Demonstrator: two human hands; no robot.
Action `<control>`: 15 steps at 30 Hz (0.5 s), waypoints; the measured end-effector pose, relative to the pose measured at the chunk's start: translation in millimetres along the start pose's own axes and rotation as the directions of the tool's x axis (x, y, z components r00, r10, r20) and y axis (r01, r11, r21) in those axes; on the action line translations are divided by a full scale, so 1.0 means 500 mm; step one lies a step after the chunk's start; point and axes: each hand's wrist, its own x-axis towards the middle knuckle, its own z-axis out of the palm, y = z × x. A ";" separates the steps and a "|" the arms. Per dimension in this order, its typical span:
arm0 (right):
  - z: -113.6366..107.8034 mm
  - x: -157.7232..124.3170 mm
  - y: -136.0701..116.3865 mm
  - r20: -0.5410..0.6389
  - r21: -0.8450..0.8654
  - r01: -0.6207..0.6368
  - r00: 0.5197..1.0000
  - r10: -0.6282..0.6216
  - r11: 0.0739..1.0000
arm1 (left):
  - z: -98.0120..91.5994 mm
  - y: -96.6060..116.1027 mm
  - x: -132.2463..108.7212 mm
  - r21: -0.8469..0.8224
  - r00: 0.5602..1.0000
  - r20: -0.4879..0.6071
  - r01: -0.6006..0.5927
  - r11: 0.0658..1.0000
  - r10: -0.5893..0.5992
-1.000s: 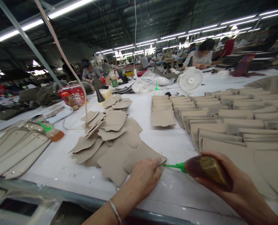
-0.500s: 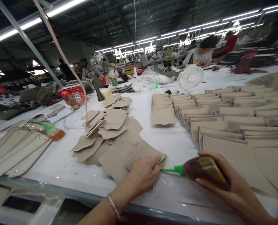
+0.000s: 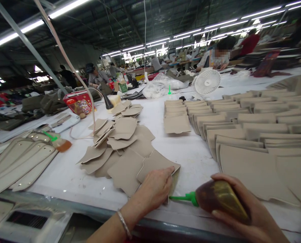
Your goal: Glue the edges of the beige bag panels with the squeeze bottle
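Note:
My left hand [image 3: 154,189], with a bracelet at the wrist, grips a beige leather-like piece [image 3: 150,165] by its right side, fingertips at the corner. A yellowish strip shows along the piece's right edge. In my right hand [image 3: 254,206] is a squeeze glue bottle [image 3: 216,199], tilted on its side, with brownish contents. Its green nozzle [image 3: 184,198] points left, and the tip is at the piece's lower right edge, just beside my left fingers. Whether the tip touches the piece, I cannot tell. More loose beige pieces [image 3: 122,128] lie overlapped in a pile beyond my left hand.
Rows of folded beige pieces [image 3: 251,131] fill the right side. At left lie long pale panels [image 3: 21,158] and a second glue bottle [image 3: 63,145]. A white fan [image 3: 207,82], plastic wrap [image 3: 160,86] and a red box [image 3: 80,101] stand farther back. Co-workers are in the background.
The glue bottle in my right hand has moved down and slightly left, its nozzle tip sliding along the piece's edge toward me. My left hand stays nearly in place on the piece.

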 end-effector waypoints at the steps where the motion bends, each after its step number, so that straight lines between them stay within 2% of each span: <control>1: 0.000 -0.002 -0.003 0.001 0.006 0.013 1.000 -0.013 1.000 | 0.000 0.001 -0.001 0.000 1.000 -0.002 0.001 1.000 -0.001; 5: 0.004 -0.008 -0.014 -0.097 -0.010 0.008 0.995 -0.009 1.000 | 0.000 0.003 -0.004 0.001 1.000 -0.014 0.003 1.000 -0.003; 10: 0.014 -0.020 -0.015 -0.031 0.068 -0.050 0.998 0.053 0.996 | 0.004 0.001 -0.008 -0.011 1.000 -0.031 -0.001 1.000 0.001; 13: 0.016 -0.024 -0.008 -0.102 0.039 -0.061 0.993 0.065 0.997 | 0.006 0.001 -0.009 -0.024 0.999 -0.053 0.002 1.000 -0.003; 15: 0.015 -0.028 -0.006 -0.110 0.036 -0.052 0.992 0.056 0.998 | 0.005 0.003 -0.011 -0.030 0.998 -0.057 0.013 0.999 -0.015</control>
